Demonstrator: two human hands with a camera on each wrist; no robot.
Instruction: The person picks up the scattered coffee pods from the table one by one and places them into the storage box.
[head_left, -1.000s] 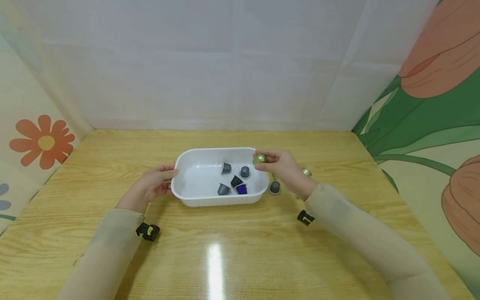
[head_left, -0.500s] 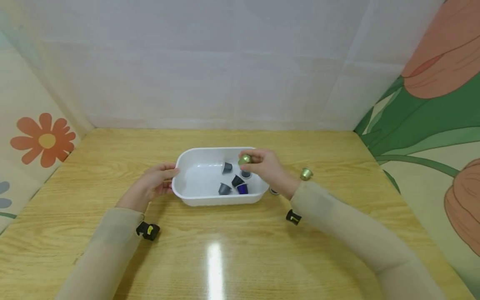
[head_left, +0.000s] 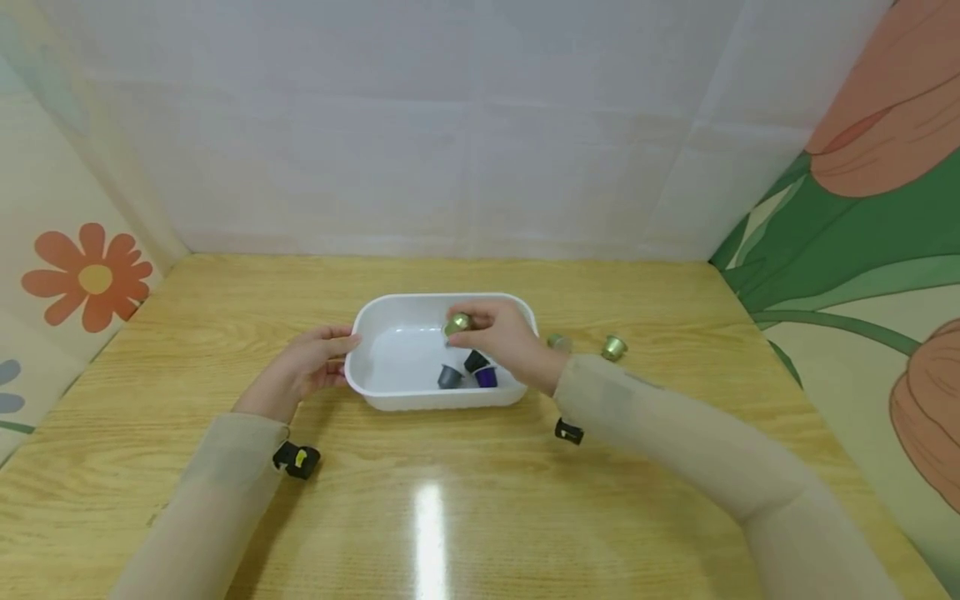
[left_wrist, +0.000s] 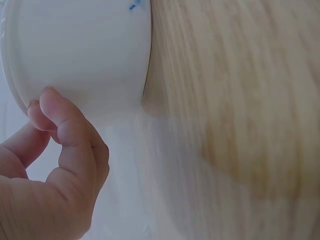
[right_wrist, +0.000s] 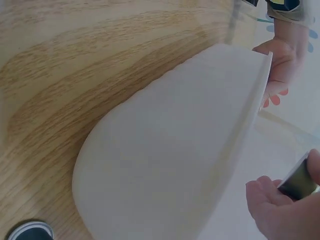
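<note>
A white oblong tub (head_left: 420, 401) stands on the wooden table. My left hand (head_left: 303, 367) grips its left end, thumb at the rim and fingers against the outer wall, as the left wrist view (left_wrist: 70, 155) also shows. Above the inside of the tub, my right hand (head_left: 504, 337) pinches a shiny green coffee capsule (head_left: 460, 322) between thumb and fingers. Below that hand lie a grey capsule (head_left: 450, 377), a black capsule (head_left: 476, 361) and a purple capsule (head_left: 486, 377) on the tub's floor. The hand hides other capsules there.
Right of the tub, a green capsule (head_left: 613, 347) lies on the table, with another pale green capsule (head_left: 558, 342) partly behind the right wrist. A dark capsule (right_wrist: 31, 232) sits by the tub in the right wrist view. A white cloth (head_left: 450, 167) hangs behind the table.
My right hand has carried the green capsule leftward, from the tub's right rim to over its middle. My left hand keeps its grip, and the tub stays in place.
</note>
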